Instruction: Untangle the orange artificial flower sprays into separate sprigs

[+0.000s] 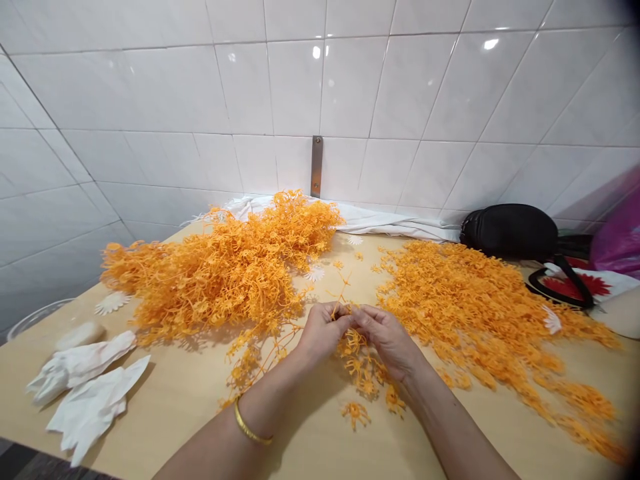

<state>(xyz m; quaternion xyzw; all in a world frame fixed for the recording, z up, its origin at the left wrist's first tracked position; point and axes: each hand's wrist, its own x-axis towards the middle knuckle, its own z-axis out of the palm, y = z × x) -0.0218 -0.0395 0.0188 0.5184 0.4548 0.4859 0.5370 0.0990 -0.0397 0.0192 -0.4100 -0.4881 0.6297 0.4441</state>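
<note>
Head: left hand [321,331], right hand [389,337] partly hide orange sprig [354,342].

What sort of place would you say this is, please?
Probably an informal indoor workspace, though whether home or workshop I cannot tell: a white tiled wall, a pale tabletop and orange flower-shaped pieces in two heaps.

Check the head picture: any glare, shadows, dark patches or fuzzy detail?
Head view: glare spots on glossy white wall tiles; soft shadow on pale beige tabletop near bare left hand and bare right hand; dark right edge; spidery orange pieces there hard to separate.
</note>
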